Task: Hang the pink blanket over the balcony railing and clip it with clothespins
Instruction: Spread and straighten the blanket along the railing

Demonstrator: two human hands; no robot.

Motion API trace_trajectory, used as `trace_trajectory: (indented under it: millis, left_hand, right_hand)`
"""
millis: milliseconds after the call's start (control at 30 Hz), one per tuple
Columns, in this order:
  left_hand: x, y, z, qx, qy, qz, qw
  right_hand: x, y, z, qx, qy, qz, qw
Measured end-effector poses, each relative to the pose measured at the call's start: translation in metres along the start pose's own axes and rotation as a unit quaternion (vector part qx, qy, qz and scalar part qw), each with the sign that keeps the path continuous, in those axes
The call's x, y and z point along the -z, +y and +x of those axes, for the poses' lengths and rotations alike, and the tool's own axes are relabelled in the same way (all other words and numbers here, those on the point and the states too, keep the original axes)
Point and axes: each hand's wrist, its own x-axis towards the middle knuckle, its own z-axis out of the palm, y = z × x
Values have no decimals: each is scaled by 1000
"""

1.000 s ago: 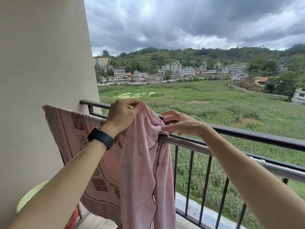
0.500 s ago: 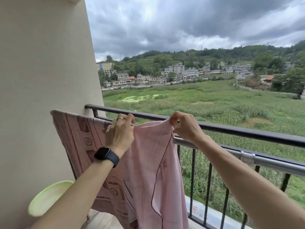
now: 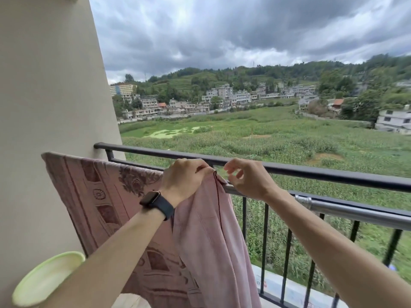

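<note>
The pink blanket, patterned with dark red squares and flowers, hangs over the silver rail just inside the black balcony railing. Its plain pink underside drops down at the right edge. My left hand, with a dark watch on the wrist, pinches the blanket's top right corner at rail height. My right hand hovers just right of that corner, fingers curled and apart, holding nothing that I can see. No clothespin is visible.
A beige wall closes the left side. A pale green plastic basin sits low at the left. Black vertical bars run below the railing. Beyond lie green fields and buildings.
My right hand let go of the blanket's corner and opened just beside it. My left hand slid right along the rail to the corner. The blanket lies spread flatter along the rail.
</note>
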Motion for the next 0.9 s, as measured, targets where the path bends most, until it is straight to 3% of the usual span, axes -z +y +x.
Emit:
trace_trajectory:
  millis: [67,167,233,300,400,433,533,600,733,900]
  left_hand:
    - [13,1,10,22,-35,-80,996]
    - [19,0,15,96,-100,-240,961]
    - [26,0,12,117,-126,-270,947]
    - [32,-4,11,124,-133,-243,953]
    - [40,-1,15,142,-126,-245,951]
    - [42,4,17,139,-140,-256,946]
    - [38,40,19,95,-202,-267,937]
    - [32,72,22,73,-210,-309,924]
    - [14,135,31,50,-227,-422,876]
    - [-14,207,15,-33,-200,-398,895]
  right_hand:
    - [-5,-11,-8,-4,-29,-4,1000]
    - [-18,-23,-8,-5,-26,-32,999]
    - [-15,-24,-5,-16,-23,-13,1000]
    - [1,-22,-1,-63,-58,67,994]
    - [30,-27,-1,-150,-90,239,955]
    - [37,-28,-1,-155,-64,241,956]
    - [61,-28,-2,-114,63,110,985]
    - [84,-29,-4,-111,121,67,984]
    - [133,-19,-26,-148,168,63,973]
    - [177,22,-112,-183,223,18,957]
